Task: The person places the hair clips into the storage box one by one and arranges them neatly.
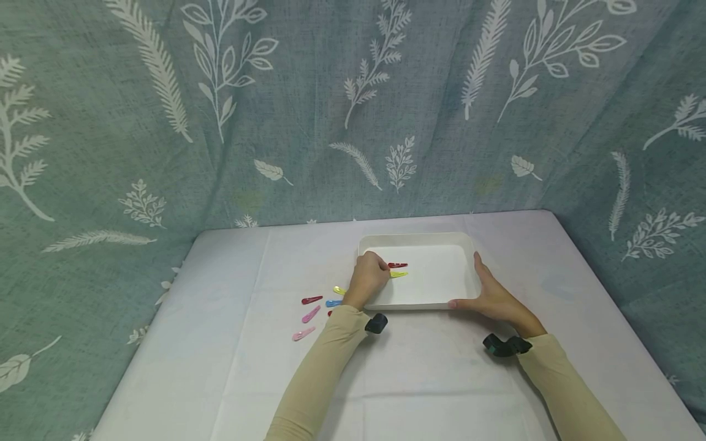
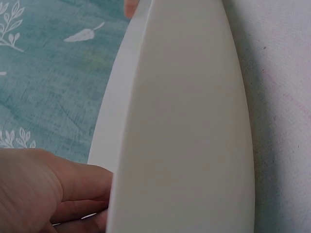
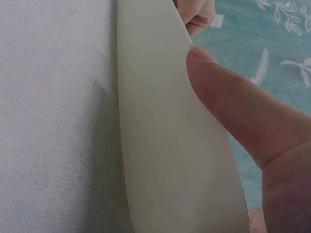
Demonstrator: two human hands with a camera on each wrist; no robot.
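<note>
A white rectangular tray (image 1: 419,306) stands on the table. My left hand (image 1: 368,278) reaches over its left side, fingertips at the end of a yellow hair clip (image 1: 399,274), which they appear to pinch. Just beyond that clip, a red hair clip (image 1: 398,265) lies inside the tray. At the tray's front right corner my right hand (image 1: 493,300) grips it, thumb along the front wall and fingers up the right side. The right wrist view shows the thumb (image 3: 228,92) pressed against the tray wall (image 3: 160,121). In the left wrist view, the wall hides the left fingertips.
Left of the tray lie loose hair clips: a dark red one (image 1: 312,300), a pink one (image 1: 311,314), a light pink one (image 1: 303,334), a blue one (image 1: 333,303) and a yellow one (image 1: 339,290). Another red clip is partly hidden by the left sleeve. A patterned curtain (image 1: 309,122) hangs behind the white-covered table (image 1: 430,380).
</note>
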